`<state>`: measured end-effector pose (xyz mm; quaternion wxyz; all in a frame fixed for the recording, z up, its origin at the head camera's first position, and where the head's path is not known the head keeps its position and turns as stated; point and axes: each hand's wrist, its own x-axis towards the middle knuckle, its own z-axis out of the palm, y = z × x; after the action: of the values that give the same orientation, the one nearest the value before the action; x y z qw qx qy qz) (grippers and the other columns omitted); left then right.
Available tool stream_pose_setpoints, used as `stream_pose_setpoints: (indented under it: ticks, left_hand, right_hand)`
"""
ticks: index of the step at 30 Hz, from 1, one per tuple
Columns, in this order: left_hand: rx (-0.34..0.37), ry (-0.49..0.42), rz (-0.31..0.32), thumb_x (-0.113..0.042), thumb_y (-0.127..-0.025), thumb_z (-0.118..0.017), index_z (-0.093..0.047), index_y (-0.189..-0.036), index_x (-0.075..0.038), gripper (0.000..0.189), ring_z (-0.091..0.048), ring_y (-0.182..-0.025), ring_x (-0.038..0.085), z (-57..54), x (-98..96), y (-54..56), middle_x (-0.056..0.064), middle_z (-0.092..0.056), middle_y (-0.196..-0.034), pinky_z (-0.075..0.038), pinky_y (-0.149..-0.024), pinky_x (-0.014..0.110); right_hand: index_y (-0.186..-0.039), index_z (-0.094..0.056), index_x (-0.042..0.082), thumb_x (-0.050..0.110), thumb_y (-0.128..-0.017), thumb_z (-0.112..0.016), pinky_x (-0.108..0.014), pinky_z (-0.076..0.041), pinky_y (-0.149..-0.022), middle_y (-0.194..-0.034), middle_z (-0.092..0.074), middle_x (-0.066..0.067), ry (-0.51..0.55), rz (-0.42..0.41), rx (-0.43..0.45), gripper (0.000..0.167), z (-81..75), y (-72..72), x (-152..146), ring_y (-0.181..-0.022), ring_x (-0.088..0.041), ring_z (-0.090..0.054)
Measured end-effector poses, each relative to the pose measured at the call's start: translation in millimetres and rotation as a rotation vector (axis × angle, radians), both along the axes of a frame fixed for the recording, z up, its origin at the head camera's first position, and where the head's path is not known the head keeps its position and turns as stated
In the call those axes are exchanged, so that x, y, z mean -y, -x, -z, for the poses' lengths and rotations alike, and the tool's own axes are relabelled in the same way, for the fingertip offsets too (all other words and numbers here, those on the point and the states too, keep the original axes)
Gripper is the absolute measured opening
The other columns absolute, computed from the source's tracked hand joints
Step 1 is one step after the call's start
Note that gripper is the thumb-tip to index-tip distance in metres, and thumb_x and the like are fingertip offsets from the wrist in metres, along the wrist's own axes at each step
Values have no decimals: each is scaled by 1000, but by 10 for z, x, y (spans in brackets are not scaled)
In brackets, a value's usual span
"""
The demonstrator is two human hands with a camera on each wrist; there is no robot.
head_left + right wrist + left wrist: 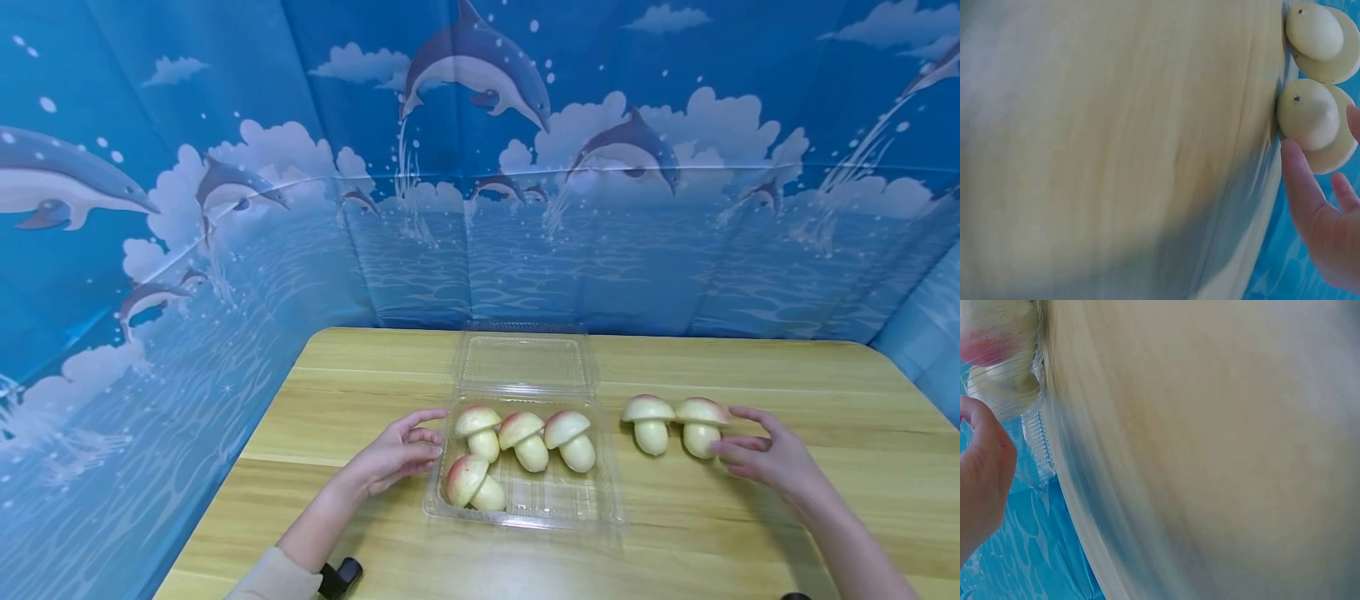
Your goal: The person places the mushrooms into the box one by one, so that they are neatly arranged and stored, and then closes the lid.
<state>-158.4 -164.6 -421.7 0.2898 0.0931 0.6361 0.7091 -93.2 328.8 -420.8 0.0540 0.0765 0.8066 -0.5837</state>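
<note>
Several pale mushroom models with red-tinged caps lie in a clear plastic clamshell box (551, 504), three across its far side and one mushroom (467, 481) at the near left. My left hand (401, 454) is at the box's left wall, fingers loosely bent and fingertips right at the rim. Two more mushrooms stand side by side on the table right of the box, the left mushroom (649, 423) with its cap against that of the right mushroom (702, 427). Beside the latter is my right hand (772, 458), fingers spread, fingertips at its cap and stem (1309, 114).
The box's lid (525, 362) lies folded back toward the far table edge. A light wood-grain table (360, 383) bears everything. Behind and to the left hangs a blue dolphin-print curtain (420, 275). A black wrist device (341, 577) shows at the left cuff.
</note>
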Motion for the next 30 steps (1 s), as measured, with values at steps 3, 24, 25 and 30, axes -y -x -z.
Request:
stream_pose_setpoints:
  ticks: [3, 24, 25, 30]
  left_hand:
    - [5, 0, 0, 5, -86, -59, -30, -142, -3, 64, -57, -74, 9, 4, 3, 1, 4, -56, -94, -50, -69, 20]
    - [0, -10, -2, 6, -86, -57, -29, -142, -1, 63, -56, -73, 8, -9, -9, 3, 4, -55, -94, -50, -67, 20]
    - [1, -9, -3, 6, -86, -57, -29, -142, -1, 63, -56, -73, 8, -8, -9, 4, 4, -55, -94, -50, -67, 20]
    - [5, -9, -6, 6, -86, -57, -30, -142, -1, 63, -56, -72, 8, -4, -10, 11, 4, -55, -93, -50, -67, 20]
  right_hand:
    - [-143, -10, -9, 18, -87, -66, -34, -55, -72, -103, -61, -15, -33, 3, 23, 83, 9, 36, 19, -78, 0, -61]
    - [-145, -10, -5, 23, -84, -70, -32, -55, -72, -111, -52, -24, -65, 24, 46, 90, 50, 156, 84, -77, 1, -57]
    - [-145, -11, -5, 23, -84, -71, -32, -55, -72, -110, -52, -23, -62, 26, 47, 90, 52, 160, 81, -77, 1, -57]
    - [-144, -11, -6, 21, -84, -70, -31, -55, -71, -104, -55, -17, -47, 30, 48, 88, 52, 169, 57, -76, 0, -58]
